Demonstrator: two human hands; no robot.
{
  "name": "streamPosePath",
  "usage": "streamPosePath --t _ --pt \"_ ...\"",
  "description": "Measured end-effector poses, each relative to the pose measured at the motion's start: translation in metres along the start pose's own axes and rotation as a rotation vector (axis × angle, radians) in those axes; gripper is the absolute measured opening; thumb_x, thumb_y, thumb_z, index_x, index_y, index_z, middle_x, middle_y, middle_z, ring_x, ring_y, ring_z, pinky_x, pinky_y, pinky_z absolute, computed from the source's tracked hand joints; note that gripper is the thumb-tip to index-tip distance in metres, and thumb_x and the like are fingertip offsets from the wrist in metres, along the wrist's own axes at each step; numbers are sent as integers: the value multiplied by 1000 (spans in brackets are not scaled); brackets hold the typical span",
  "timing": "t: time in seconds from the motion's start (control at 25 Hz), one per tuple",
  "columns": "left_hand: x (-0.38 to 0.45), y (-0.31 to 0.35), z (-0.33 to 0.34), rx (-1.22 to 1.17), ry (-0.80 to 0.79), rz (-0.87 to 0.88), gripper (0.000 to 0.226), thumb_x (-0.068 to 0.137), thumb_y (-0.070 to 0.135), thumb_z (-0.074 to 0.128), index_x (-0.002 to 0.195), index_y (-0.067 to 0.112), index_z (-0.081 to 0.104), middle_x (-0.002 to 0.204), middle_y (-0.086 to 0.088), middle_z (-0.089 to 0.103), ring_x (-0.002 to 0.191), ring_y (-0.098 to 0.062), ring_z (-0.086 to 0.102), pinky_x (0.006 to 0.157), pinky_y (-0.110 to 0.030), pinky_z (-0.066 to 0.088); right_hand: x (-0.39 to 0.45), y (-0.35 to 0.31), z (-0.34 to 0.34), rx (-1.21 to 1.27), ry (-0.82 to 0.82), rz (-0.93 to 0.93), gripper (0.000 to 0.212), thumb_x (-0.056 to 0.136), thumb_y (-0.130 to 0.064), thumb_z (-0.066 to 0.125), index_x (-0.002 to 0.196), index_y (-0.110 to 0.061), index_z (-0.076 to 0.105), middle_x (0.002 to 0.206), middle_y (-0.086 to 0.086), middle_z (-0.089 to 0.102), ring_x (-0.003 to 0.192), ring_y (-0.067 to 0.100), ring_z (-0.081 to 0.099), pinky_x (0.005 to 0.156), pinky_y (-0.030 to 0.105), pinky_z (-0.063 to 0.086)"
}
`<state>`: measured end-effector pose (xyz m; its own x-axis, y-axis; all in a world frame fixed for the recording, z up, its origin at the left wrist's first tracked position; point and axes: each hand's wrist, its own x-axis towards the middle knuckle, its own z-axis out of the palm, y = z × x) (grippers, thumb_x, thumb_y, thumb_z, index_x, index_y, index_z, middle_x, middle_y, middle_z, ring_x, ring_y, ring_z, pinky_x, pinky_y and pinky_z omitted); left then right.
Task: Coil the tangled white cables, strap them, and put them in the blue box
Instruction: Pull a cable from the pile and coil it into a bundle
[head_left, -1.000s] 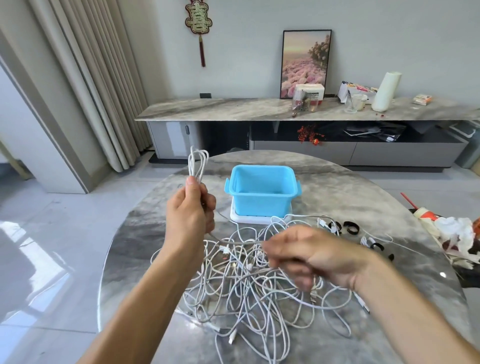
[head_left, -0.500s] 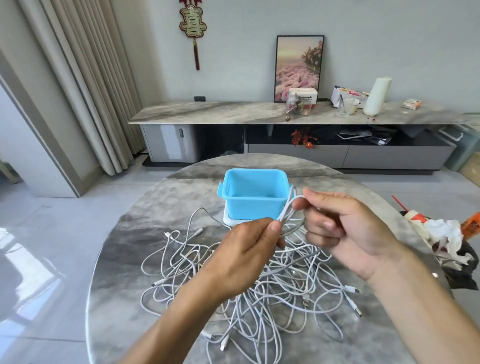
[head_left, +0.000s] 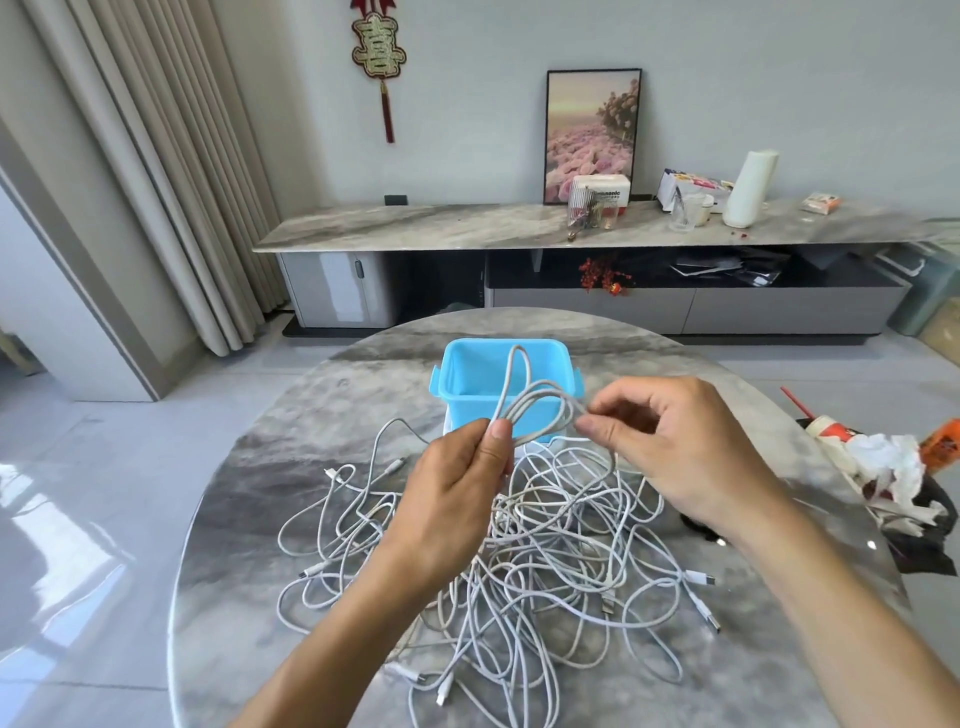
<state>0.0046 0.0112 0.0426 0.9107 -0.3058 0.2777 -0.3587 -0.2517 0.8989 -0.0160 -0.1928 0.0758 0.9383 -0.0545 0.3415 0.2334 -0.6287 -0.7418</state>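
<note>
My left hand (head_left: 457, 499) has its grip pinched on a small coil of thin white cable (head_left: 535, 410), thumb on top. My right hand (head_left: 675, 452) pinches the coil's far end between thumb and forefinger. I see the coil held above the tangled heap of white cables (head_left: 545, 561) on the round grey marble surface (head_left: 249, 519), in front of the open blue plastic box (head_left: 467, 374).

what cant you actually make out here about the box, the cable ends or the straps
- Blue box, head view: its floor is hidden behind the near wall and the coil held by the left hand and right hand.
- Coil's ends: lost inside the left hand.
- Straps: none identifiable; a dark patch by the right wrist is covered.
</note>
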Motion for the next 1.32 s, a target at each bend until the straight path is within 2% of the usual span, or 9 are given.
streamPosePath --t 0.16,0.28,0.44,0.56,0.72,0.8,0.92,1.0,1.32 --pt "-1 4 2 12 -11 -2 48 100 46 37 70 18 61 52 11 45 49 -4 35 52 -22 29 -4 -18 8 781 -104 247 15 76 -13 72 80 1 69 62 11 61 51 17 58 49 27 53" --pt "-6 11 8 -197 -108 -129 44 100 45 37 68 25 59 63 -13 57 54 -12 39 51 -26 33 -8 -23 27 1006 -16 342 15 74 -14 70 80 -1 69 63 9 60 50 15 57 47 25 53" --pt "-11 13 15 -387 -206 -307 42 102 37 39 84 5 58 57 1 46 50 -9 36 47 -18 29 -7 -16 50 846 253 286 9 86 -6 70 77 -5 69 58 5 61 49 14 56 49 25 51" --pt "-11 14 14 -428 -252 -339 42 104 34 40 81 17 71 65 -5 42 53 -8 34 48 -17 27 -10 -7 56 484 362 67 12 91 -13 69 79 -9 68 64 0 63 57 10 54 55 25 46" --pt "-14 14 13 -308 -314 -284 42 103 43 41 72 19 58 68 -13 46 53 -12 36 48 -19 29 -15 -4 62 31 559 -224 8 91 -15 70 87 -9 72 78 -1 62 65 9 56 61 20 44" --pt "-15 14 14 -290 -266 -234 42 103 39 39 72 19 59 69 -13 52 54 -12 40 50 -19 33 -13 -4 64 9 601 -213 9 89 -15 73 96 -10 72 92 1 58 67 9 55 62 13 43" --pt "-15 13 15 -269 -168 -211 39 104 32 37 78 12 57 62 2 58 52 -8 42 52 -17 36 -10 -11 65 351 389 177 12 91 -23 70 102 -17 68 98 0 64 68 11 61 59 20 49" --pt "-14 8 15 -230 -155 -178 36 104 33 40 75 16 54 64 4 61 54 -9 46 54 -20 38 -12 -21 63 772 113 421 19 95 -16 60 80 -13 71 73 12 65 53 21 58 46 31 46" --pt "-14 11 16 -317 -217 -187 34 103 28 40 75 12 51 62 -5 55 52 -13 48 51 -17 38 -10 -19 58 896 6 415 27 94 -15 53 71 -2 58 61 19 54 44 30 50 43 34 47"
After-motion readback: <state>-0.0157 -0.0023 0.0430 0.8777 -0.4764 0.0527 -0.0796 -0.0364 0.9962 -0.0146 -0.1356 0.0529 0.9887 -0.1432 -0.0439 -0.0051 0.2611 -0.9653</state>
